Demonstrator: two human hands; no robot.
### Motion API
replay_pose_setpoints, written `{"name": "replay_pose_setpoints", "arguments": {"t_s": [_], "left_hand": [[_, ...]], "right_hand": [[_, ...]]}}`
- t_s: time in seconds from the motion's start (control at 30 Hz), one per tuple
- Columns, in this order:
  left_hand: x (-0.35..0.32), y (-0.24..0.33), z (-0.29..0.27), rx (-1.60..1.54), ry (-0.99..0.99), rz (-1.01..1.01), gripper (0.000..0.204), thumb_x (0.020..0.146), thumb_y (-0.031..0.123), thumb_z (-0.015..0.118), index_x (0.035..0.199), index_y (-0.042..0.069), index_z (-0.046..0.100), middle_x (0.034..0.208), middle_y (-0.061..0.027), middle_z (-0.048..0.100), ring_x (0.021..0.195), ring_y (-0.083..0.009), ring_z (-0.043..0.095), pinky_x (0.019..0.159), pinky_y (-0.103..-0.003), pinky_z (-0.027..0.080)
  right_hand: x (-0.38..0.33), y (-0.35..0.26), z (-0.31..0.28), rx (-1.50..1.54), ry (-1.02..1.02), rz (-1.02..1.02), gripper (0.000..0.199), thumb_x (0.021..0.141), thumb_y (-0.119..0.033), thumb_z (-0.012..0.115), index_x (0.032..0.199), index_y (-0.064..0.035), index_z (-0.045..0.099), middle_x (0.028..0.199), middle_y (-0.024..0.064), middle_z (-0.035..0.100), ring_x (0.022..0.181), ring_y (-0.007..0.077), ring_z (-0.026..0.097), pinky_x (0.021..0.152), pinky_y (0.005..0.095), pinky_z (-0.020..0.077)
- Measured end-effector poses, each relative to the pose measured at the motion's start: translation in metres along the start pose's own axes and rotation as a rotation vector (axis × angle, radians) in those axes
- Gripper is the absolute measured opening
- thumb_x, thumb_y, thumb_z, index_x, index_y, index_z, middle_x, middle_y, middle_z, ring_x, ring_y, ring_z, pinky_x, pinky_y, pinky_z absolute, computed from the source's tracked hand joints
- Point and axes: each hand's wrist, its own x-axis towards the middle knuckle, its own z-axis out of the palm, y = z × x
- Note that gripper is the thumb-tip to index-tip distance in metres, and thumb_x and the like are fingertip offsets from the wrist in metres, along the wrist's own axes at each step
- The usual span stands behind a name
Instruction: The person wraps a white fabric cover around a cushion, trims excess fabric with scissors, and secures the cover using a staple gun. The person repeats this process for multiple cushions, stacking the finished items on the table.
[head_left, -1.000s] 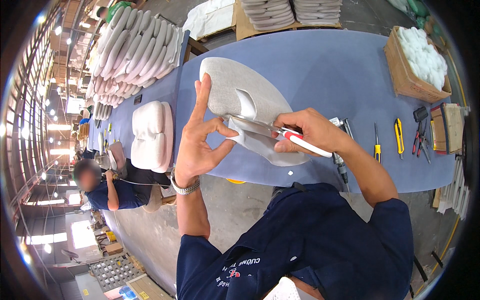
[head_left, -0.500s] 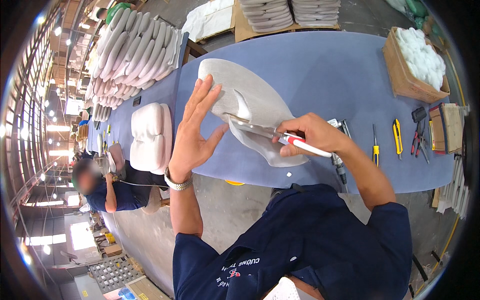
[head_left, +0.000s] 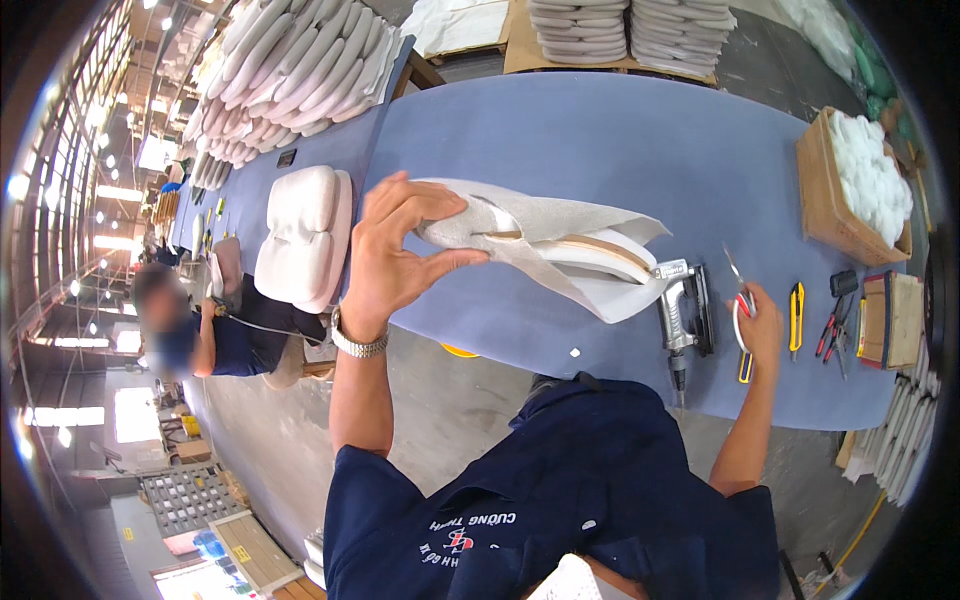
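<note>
My left hand (head_left: 395,250) pinches the left end of a curved padded panel (head_left: 550,222), thumb below and fingers over the top. Light grey fabric covers it, with a slit near my fingers. Its loose flaps stand apart, and between them show white padding and a brown board edge (head_left: 605,250). The panel is tilted up on its edge above the blue table. Well to the right, my right hand (head_left: 764,328) is closed round the red-and-white handles of scissors (head_left: 743,304), blades pointing away from me. Beneath that hand lies a screwdriver (head_left: 745,368), mostly covered.
A metal staple gun (head_left: 680,310) lies between the panel and my right hand. Farther right are a yellow utility knife (head_left: 796,318), pliers (head_left: 830,328) and a carton of white stuffing (head_left: 815,195). Pale cushions (head_left: 300,235) lie at left, near a seated co-worker (head_left: 180,325).
My right hand has carried the scissors away from the fabric to the right. My left hand has closed on the panel and tipped it up, showing its board edge.
</note>
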Motion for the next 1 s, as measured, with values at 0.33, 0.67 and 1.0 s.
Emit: {"name": "replay_pose_setpoints", "arguments": {"t_s": [0.33, 0.67, 1.0], "left_hand": [[-0.03, 0.015, 0.016, -0.145, 0.141, -0.229, 0.049, 0.067, 0.027, 0.097, 0.106, 0.005, 0.076, 0.109, -0.0087, 0.076, 0.1, -0.0257, 0.07, 0.092, -0.037, 0.054], [-0.072, 0.036, 0.037, -0.057, 0.288, -0.33, 0.051, 0.077, 0.043, 0.088, 0.112, 0.008, 0.074, 0.104, -0.0072, 0.073, 0.091, -0.0284, 0.067, 0.08, -0.04, 0.056], [-0.129, 0.028, 0.034, -0.199, 0.145, -0.231, 0.067, 0.083, 0.042, 0.085, 0.137, 0.006, 0.065, 0.132, -0.0102, 0.071, 0.118, -0.0308, 0.07, 0.104, -0.044, 0.055]], "right_hand": [[0.039, 0.031, -0.009, 0.122, 0.124, -0.112, 0.046, 0.094, -0.025, 0.073, 0.133, -0.0022, 0.067, 0.129, 0.0166, 0.071, 0.113, 0.0341, 0.069, 0.096, 0.043, 0.0537], [-0.025, -0.257, -0.003, 0.736, -0.242, -0.689, 0.049, 0.083, -0.013, 0.083, 0.129, -0.0048, 0.069, 0.118, 0.0093, 0.071, 0.086, 0.0188, 0.065, 0.079, 0.0321, 0.0534], [-0.066, -0.301, 0.017, 0.587, -0.355, -0.919, 0.026, 0.082, -0.014, 0.083, 0.1, 0.0014, 0.07, 0.083, 0.0117, 0.066, 0.078, 0.0223, 0.062, 0.073, 0.0329, 0.049]]}}
